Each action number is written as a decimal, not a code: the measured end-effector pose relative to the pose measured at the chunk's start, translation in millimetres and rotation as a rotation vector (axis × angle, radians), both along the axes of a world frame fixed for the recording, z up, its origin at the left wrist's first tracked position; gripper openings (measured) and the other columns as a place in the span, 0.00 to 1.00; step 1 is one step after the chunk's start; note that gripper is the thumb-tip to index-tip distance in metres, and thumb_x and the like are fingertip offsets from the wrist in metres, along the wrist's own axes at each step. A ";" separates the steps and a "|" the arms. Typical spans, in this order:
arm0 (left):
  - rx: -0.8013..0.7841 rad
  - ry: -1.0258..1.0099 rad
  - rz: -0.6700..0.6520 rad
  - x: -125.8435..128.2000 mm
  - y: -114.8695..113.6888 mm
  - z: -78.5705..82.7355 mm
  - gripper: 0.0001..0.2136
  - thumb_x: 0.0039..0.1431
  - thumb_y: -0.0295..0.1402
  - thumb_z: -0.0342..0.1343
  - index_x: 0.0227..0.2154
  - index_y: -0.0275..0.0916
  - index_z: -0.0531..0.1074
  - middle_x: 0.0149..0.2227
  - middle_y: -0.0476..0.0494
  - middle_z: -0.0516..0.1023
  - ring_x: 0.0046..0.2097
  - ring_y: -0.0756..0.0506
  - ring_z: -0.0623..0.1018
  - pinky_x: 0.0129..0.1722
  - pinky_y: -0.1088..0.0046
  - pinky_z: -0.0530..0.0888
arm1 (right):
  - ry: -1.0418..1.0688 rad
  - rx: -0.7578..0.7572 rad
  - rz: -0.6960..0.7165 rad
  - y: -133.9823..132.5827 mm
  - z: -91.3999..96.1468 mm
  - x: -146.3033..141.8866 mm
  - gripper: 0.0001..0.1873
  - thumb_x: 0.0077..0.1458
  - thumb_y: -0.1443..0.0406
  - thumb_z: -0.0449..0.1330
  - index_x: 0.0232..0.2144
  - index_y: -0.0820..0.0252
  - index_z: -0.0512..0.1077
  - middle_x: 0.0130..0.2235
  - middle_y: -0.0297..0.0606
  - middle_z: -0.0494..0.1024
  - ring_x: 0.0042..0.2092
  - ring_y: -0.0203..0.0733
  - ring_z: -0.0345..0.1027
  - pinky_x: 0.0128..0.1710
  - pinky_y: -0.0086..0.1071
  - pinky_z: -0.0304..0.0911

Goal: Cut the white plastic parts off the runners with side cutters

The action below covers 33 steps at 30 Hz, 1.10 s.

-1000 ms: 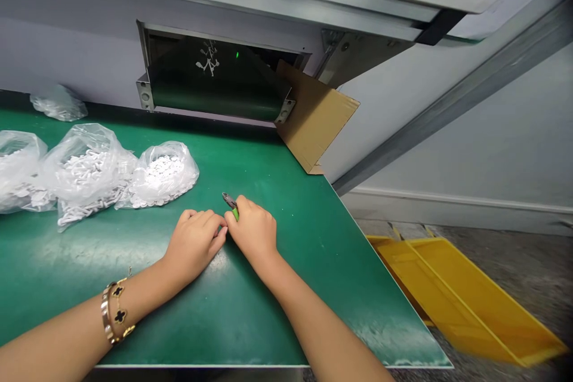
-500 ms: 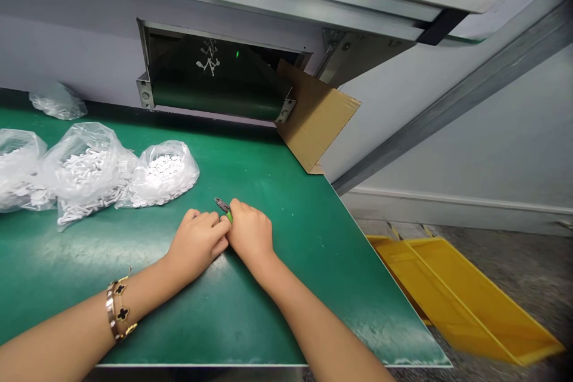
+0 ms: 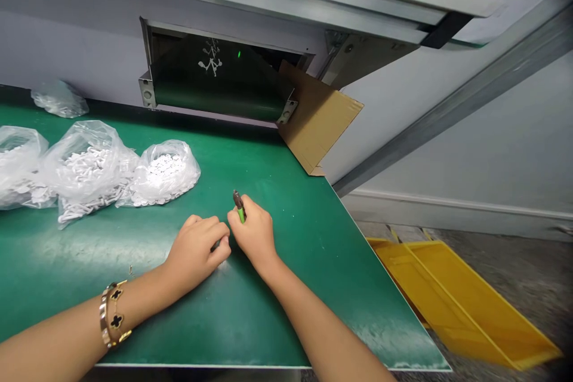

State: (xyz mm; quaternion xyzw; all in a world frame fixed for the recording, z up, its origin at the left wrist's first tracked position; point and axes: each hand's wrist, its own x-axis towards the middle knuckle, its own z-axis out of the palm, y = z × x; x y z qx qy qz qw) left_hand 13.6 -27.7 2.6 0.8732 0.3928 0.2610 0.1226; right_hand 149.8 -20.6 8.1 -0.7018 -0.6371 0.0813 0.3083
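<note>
My right hand (image 3: pixel 254 233) is closed round green-handled cutting pliers (image 3: pixel 240 208), whose dark jaws point up and away from me. Just to its left, my left hand (image 3: pixel 199 248) rests low over the green tabletop (image 3: pixel 268 322) with its fingers curled, thumb against forefinger. Whatever those fingers hold, if anything, is hidden. A small gap parts the two hands. Beyond my left hand stands an open clear plastic bag (image 3: pixel 165 172) full of small white plastic parts.
More plastic bags (image 3: pixel 89 161) of white parts stand at the left. White branched plastic pieces (image 3: pixel 210 64) lie on a dark conveyor belt (image 3: pixel 219 95) in the wall opening. A cardboard flap (image 3: pixel 320 119) leans beside it. Yellow crates (image 3: pixel 465 298) sit on the floor at right.
My hands have drawn slightly apart. The pliers have turned from pointing up-left to nearly straight ahead and moved a little to the right.
</note>
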 end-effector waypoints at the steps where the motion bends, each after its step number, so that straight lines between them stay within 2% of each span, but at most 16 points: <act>1: -0.022 -0.046 0.005 -0.9 -1.2 1.1 0.09 0.59 0.28 0.44 0.24 0.38 0.63 0.23 0.53 0.65 0.26 0.51 0.65 0.32 0.72 0.60 | 0.085 0.038 0.023 -0.6 0.4 -0.1 0.05 0.46 0.68 0.48 0.22 0.58 0.62 0.23 0.30 0.69 0.25 0.34 0.60 0.26 0.26 0.51; 5: 0.064 -0.209 -0.027 -4.9 -2.6 1.7 0.03 0.60 0.31 0.48 0.33 0.39 0.65 0.31 0.50 0.72 0.35 0.49 0.70 0.38 0.71 0.62 | 0.384 0.132 0.138 -5.9 1.2 -1.9 0.09 0.43 0.70 0.47 0.28 0.58 0.65 0.28 0.32 0.73 0.30 0.35 0.66 0.32 0.27 0.59; 8: 0.134 -0.271 -0.105 -6.9 -2.2 -0.7 0.04 0.61 0.29 0.48 0.37 0.41 0.66 0.35 0.49 0.75 0.38 0.50 0.72 0.42 0.70 0.63 | 0.422 0.151 0.138 -10.5 2.0 -3.6 0.06 0.43 0.70 0.47 0.22 0.58 0.63 0.23 0.31 0.70 0.27 0.35 0.64 0.30 0.27 0.59; 14: 0.136 -0.331 -0.148 -7.3 -2.5 -0.1 0.04 0.60 0.28 0.50 0.37 0.41 0.66 0.34 0.51 0.76 0.36 0.52 0.73 0.45 0.70 0.63 | 0.479 0.156 0.173 -13.7 2.8 -4.4 0.05 0.42 0.70 0.46 0.19 0.57 0.57 0.19 0.27 0.63 0.23 0.32 0.57 0.25 0.26 0.54; 20: 0.099 -0.263 -0.162 -10.0 -2.3 0.9 0.05 0.61 0.29 0.47 0.33 0.42 0.68 0.33 0.52 0.77 0.36 0.51 0.74 0.49 0.67 0.60 | 0.570 0.123 0.221 -13.7 2.2 -5.2 0.05 0.43 0.69 0.46 0.18 0.57 0.56 0.19 0.27 0.62 0.23 0.32 0.57 0.26 0.27 0.55; 26: 0.142 -0.280 -0.126 -9.9 -3.1 1.8 0.04 0.61 0.31 0.49 0.35 0.42 0.68 0.32 0.50 0.77 0.35 0.51 0.74 0.47 0.67 0.60 | 0.625 0.111 0.260 -13.8 0.3 -4.9 0.05 0.41 0.70 0.46 0.18 0.57 0.57 0.19 0.27 0.62 0.23 0.32 0.57 0.25 0.26 0.54; 33: 0.152 -0.293 -0.172 -10.6 -2.4 5.8 0.04 0.61 0.28 0.48 0.34 0.42 0.67 0.33 0.51 0.76 0.36 0.51 0.72 0.48 0.66 0.59 | 0.645 0.132 0.282 -13.5 0.1 -4.3 0.06 0.42 0.71 0.47 0.18 0.57 0.56 0.18 0.26 0.62 0.22 0.32 0.56 0.25 0.26 0.54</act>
